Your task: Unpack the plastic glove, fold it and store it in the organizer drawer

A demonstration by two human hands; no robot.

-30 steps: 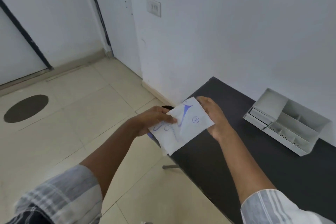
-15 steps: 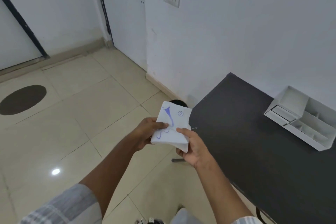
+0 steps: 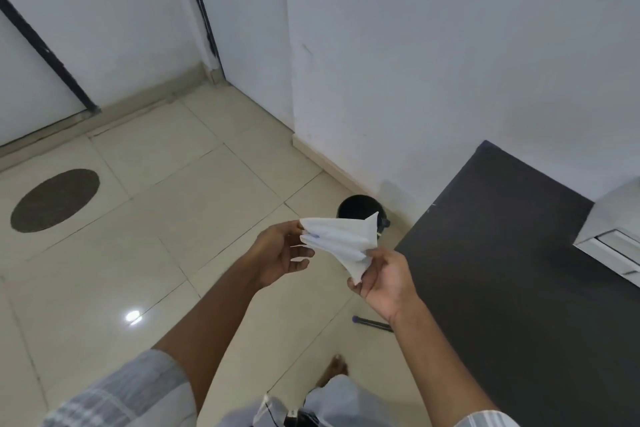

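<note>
Both hands' grip pinching crumpled white packet [image 3: 341, 241] over beige tiled floor [image 3: 166, 218], black table [image 3: 502, 253] beside white wall [image 3: 467, 62]

White glove packet [image 3: 341, 242] pinched between left hand [image 3: 281, 255] and right hand [image 3: 388, 279], above tiled floor [image 3: 166, 218].

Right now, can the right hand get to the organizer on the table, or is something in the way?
Probably yes. The dark tabletop between the right hand and the white organizer is bare, but that hand is pinching the white packet with the left hand, so it is occupied.
</note>
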